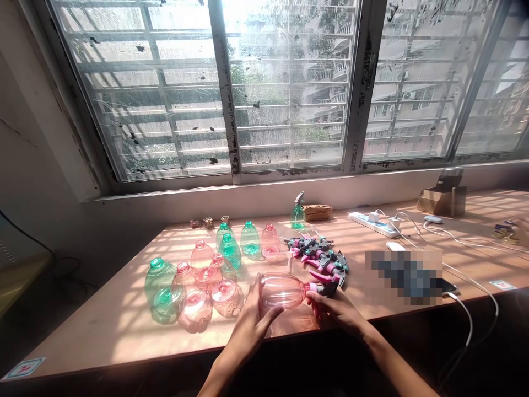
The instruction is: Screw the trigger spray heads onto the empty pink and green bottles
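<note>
Table (136, 344): long, wood-toned, barred with sunlight; bears all items below.

Cluster of bottles (194, 311): eight, green and pink, see-through, no spray heads on; stand on the table left of and behind the hands.

Pile of spray heads (326, 259): grey, pink and teal, heaped on the table just behind the right hand.

Pink bottle (283, 291): one, see-through, round-bodied, apparently empty. Located near the front edge of the table, lying sideways between the two hands, base to the left, neck to the right. Judged light and thin-walled, probably plastic: springy rather than brittle, apt to dent under a hard squeeze, smooth enough to slide or roll in a loose grip. Best hold: full wrap around the wide body toward the base, with even, moderate pressure.

Left hand (257, 309): wrapped around the base end of that bottle, thumb along the near side.

Right hand (333, 307): closed about the fitting at the neck, thumb and fingers near the collar. Hands apart, joined only through the bottle.

Spray head (329, 289): dark body, at the bottle's neck. Judged light and stiff, its lever the weaker part; better taken by the collar.

Collar (311, 287): pink, meets the neck; whether fully tightened, cannot tell. Likely the firmest place for a twisting grip.
</note>
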`<move>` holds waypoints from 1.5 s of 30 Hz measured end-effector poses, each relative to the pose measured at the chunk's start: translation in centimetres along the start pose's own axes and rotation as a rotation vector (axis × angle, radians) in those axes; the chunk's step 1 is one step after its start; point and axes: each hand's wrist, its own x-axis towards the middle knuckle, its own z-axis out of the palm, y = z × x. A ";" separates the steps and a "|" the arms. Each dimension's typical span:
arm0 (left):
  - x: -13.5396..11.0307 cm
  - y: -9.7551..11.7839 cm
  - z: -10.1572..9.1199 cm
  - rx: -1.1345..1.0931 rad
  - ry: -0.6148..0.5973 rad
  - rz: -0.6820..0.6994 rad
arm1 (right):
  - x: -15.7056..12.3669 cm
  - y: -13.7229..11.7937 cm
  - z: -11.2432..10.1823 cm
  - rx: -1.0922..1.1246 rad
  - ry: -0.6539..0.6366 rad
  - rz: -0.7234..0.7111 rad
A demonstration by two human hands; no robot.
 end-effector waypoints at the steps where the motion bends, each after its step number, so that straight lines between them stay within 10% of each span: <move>1: -0.1 -0.1 0.1 0.005 -0.001 0.015 | 0.1 0.0 0.1 0.037 0.020 0.008; 38: 0.1 0.0 -0.2 -0.108 -0.040 -0.047 | -0.3 -0.7 -0.1 -0.154 -0.066 -0.106; 45: -0.1 -0.8 0.2 -0.143 -0.029 0.041 | -0.1 -0.2 0.0 -0.026 -0.022 0.046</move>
